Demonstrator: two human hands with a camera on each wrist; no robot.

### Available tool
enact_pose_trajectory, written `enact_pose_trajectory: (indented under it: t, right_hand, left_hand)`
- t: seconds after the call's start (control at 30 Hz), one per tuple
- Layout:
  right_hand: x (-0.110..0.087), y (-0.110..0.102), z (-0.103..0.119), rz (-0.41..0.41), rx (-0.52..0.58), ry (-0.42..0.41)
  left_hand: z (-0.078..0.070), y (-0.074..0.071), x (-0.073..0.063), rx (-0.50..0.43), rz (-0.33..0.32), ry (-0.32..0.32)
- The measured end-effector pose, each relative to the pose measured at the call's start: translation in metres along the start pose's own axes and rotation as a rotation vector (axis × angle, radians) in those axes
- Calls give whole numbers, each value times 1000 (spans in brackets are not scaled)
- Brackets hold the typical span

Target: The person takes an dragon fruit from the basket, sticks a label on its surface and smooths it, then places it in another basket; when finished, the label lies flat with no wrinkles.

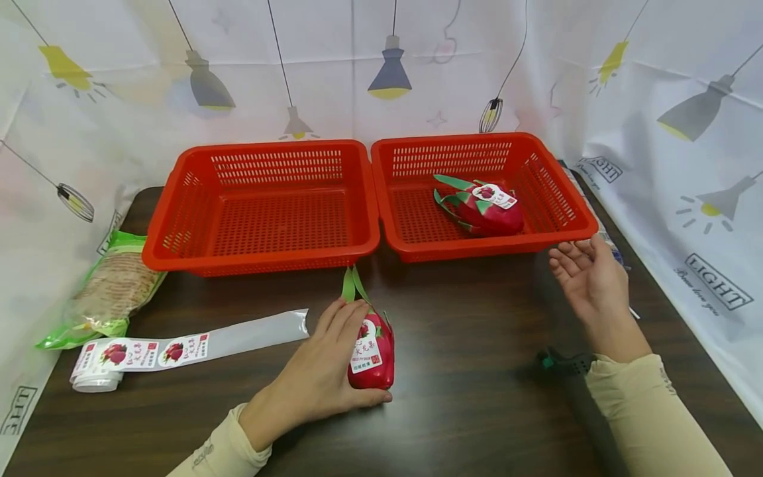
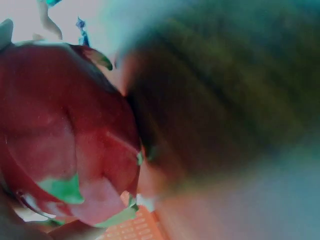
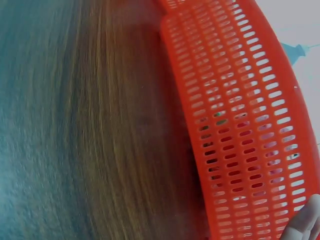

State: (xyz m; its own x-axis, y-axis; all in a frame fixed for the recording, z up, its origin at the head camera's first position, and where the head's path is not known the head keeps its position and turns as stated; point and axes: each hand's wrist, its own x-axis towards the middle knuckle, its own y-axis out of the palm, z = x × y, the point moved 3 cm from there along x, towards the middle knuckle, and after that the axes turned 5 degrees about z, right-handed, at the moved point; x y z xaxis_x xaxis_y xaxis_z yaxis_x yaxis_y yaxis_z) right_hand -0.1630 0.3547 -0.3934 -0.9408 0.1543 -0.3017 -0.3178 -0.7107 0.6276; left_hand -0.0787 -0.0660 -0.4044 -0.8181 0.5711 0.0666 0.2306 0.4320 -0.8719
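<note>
My left hand (image 1: pixel 324 361) grips a red dragon fruit (image 1: pixel 381 354) on the dark table, fingers over its top and thumb along its near end. A white label with a fruit picture sticks to its side, and green leaf tips point toward the baskets. Up close in the left wrist view, the fruit (image 2: pixel 70 130) shows red skin with green scales. My right hand (image 1: pixel 596 291) has its fingers loosely bent, fingertips right at the near right corner of the right red basket (image 1: pixel 495 245). Inside that basket lies another labelled dragon fruit (image 1: pixel 491 215).
Left of it stands a second red basket (image 1: pixel 268 260). A label roll (image 1: pixel 98 374) trails its strip (image 1: pixel 250 338) across the table's left side. Behind the roll lies a green-edged bag (image 1: pixel 113 285). Printed white cloth (image 1: pixel 328 66) hangs behind the baskets.
</note>
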Motion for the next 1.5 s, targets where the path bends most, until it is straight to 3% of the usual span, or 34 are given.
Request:
enact_pose_trajectory:
  t: [0.17,0.27,0.43,0.53,0.63,0.73,0.83,0.93,1.03,1.1,1.27,1.37,1.5]
  right_hand:
    - [6,4,4,-44,-75,2]
    - [8,5,7,-55,-70,11]
    - [7,3,9,-42,-58,28]
    - [6,2,8,-37,-82,31]
    - [6,2,7,-36,-90,36]
    - [5,0,8,-26,-67,31]
    - [3,-4,12,-14,-39,15]
    - [3,-6,15,-12,-44,9]
    - [4,-8,15,-20,-62,19]
    - [5,-8,14,-24,-73,28]
    - [8,-8,10,-31,-79,45]
    - [9,-7,6,-26,-71,53]
    - [11,-3,1,-2,-63,48]
  left_hand:
    - [-1,3,-2,9,-81,56]
    - [-1,4,-3,-20,-97,52]
    - [-4,3,-9,-196,-104,8]
    - [-15,-9,-18,-321,-109,14]
    - [-35,-32,-25,-355,-162,129]
    - [-57,-63,-20,-252,-293,328]
    - [-69,-91,6,-100,-430,458]
    - [-69,-110,50,-1,-445,459]
    - [-66,-117,102,73,-336,370]
    - [-66,-114,139,143,-234,290]
    - [-64,-86,217,365,10,125]
    - [-57,-67,244,442,107,52]
    - [-40,-50,257,430,172,-37]
